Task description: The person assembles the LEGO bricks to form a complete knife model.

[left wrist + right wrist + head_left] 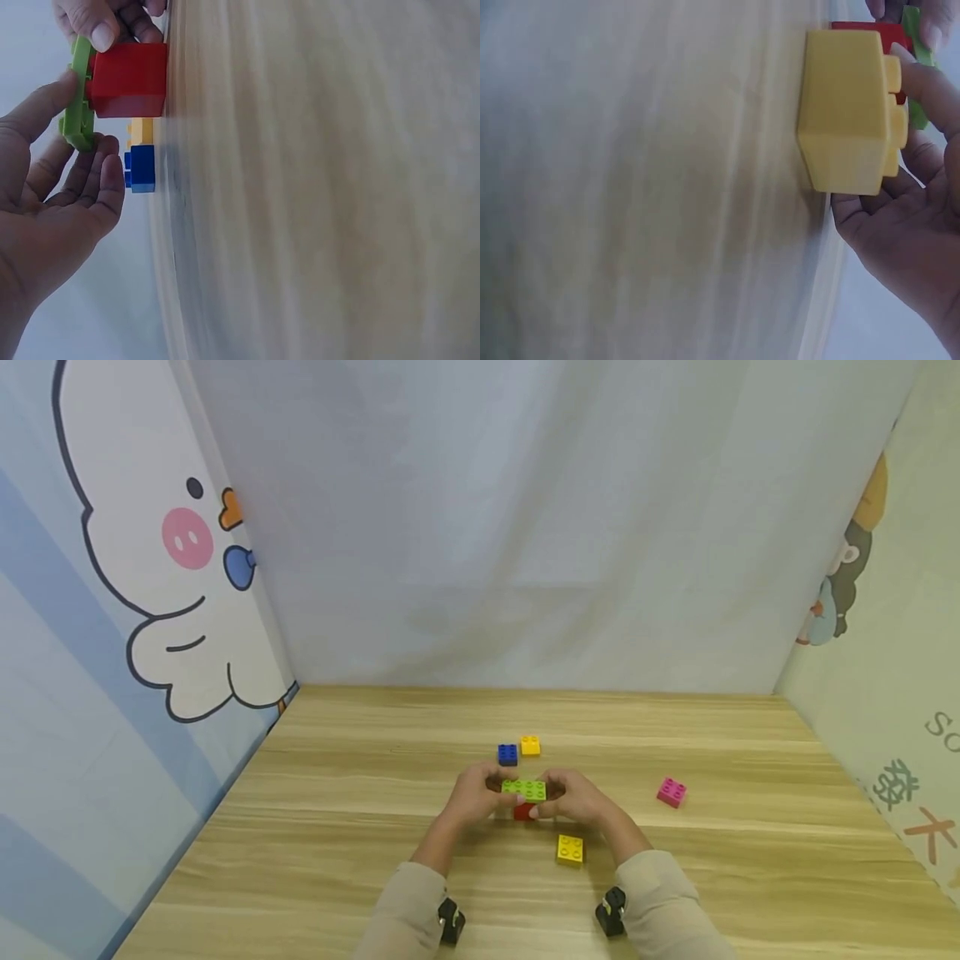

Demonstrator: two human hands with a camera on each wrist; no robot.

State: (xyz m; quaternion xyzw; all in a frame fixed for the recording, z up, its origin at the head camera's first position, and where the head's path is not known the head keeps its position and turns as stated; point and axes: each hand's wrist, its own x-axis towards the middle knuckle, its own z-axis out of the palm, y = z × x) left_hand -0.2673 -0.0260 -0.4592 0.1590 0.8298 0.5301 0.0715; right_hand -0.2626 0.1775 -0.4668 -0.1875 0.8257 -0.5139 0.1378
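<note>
In the head view, my left hand [474, 795] pinches the left end of a flat light-green building brick [525, 789], thumb on its near side. A taller red brick [129, 80] stands on the table beneath it, and my right hand [576, 795] grips this one, thumb on its near face and fingers behind. Seen from the left wrist, the green brick tilts slightly over the red brick's studs, some of which show between the two. From the right wrist, a yellow brick [840, 112] in front hides much of the red one.
Just beyond the hands stand a small blue brick [507, 755] and another yellow brick [530, 746], side by side. A pink brick [672, 792] lies to the right on the wooden table [337, 827]. A pale curtain [487, 527] hangs behind the table.
</note>
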